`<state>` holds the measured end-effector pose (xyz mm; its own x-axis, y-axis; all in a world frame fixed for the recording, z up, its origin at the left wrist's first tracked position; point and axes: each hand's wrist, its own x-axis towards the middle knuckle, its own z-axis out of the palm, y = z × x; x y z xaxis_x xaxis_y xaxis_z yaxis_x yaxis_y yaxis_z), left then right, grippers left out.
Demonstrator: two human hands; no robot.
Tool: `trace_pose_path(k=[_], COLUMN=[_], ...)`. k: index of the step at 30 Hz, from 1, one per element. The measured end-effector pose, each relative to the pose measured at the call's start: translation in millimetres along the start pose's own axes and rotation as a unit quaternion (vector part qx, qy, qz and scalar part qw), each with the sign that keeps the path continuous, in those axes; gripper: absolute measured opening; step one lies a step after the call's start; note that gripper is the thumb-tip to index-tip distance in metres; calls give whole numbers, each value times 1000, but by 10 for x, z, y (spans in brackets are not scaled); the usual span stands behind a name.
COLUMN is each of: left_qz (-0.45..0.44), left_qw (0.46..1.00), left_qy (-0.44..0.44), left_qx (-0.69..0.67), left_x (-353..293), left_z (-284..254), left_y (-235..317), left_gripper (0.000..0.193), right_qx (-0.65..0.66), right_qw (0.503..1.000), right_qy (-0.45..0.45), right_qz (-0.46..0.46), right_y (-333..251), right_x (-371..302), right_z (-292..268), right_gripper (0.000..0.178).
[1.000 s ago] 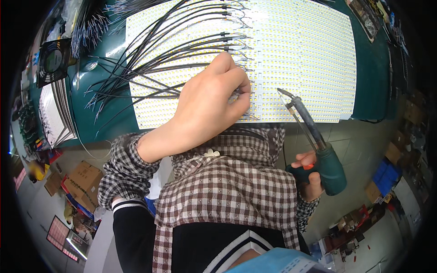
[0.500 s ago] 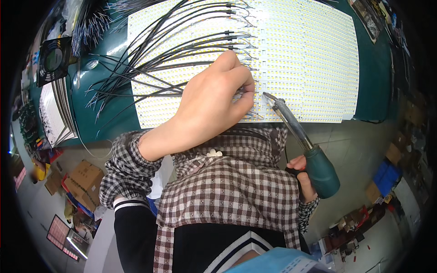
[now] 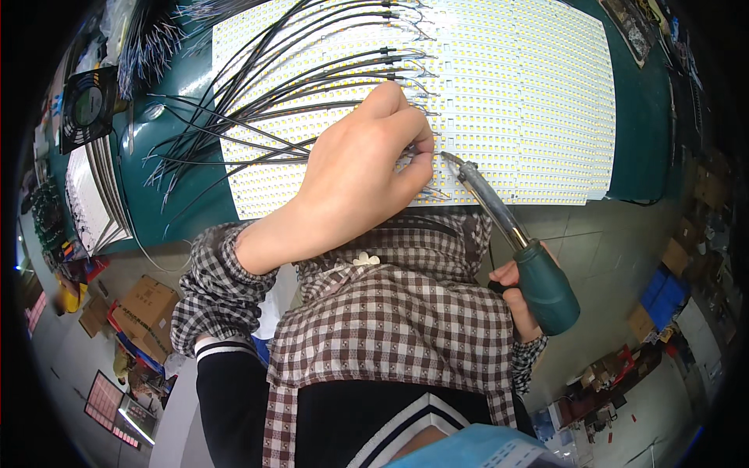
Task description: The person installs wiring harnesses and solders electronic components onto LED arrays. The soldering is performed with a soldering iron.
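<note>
head: soldering iron [image 3: 540,274] in right-hand fingers [image 3: 507,273]

1. Clock centre: left hand [image 3: 363,156], over panel [image 3: 538,117]; 12 = away from wearer. Panel sits on bench [image 3: 636,156].
2. Wires [image 3: 228,118]: far ends on bench at 9, past panel edge; run across panel, some under hand; near ends lined up toward 1.
3. Iron [image 3: 538,273]: tip at 3, near fingers; handle at 4, off bench edge.
4. Right hand [image 3: 521,300]: 4–5, at handle.
5. Fan [image 3: 87,108]: 9, on bench.
6. Bundle [image 3: 150,54]: 10, on bench.
7. Carton [image 3: 144,312]: 8, beyond bench edge.
</note>
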<state>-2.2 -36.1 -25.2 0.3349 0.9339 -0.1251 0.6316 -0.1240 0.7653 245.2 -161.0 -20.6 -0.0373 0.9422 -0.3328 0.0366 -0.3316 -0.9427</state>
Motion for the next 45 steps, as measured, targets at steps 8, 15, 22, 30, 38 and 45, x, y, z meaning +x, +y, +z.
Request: trace_pose_path(k=[8, 15, 22, 30, 38, 45], left_qz=[-8, 0, 2, 157, 79, 78], left_qw=[1000, 1000, 1000, 968, 985, 995], left_qy=[-8, 1, 4, 114, -11, 0], left_qx=[-4, -1, 0, 157, 154, 56], left_x=[13, 15, 11, -364, -459, -248], left_z=[-10, -11, -21, -114, -104, -60], left_y=[-14, -44, -38, 5, 134, 65], left_gripper=[6, 6, 7, 23, 23, 13], right_qx=[-34, -11, 31, 77, 89, 59], right_qw=[999, 999, 998, 993, 992, 993], right_qy=[-2, 39, 56, 76, 49, 54], right_qz=[39, -34, -3, -42, -77, -87], right_y=[23, 80, 48, 53, 91, 103], right_x=[-60, -88, -76, -34, -18, -118], right_z=[-30, -1, 63, 64, 25, -9], right_gripper=[67, 71, 69, 67, 44, 32])
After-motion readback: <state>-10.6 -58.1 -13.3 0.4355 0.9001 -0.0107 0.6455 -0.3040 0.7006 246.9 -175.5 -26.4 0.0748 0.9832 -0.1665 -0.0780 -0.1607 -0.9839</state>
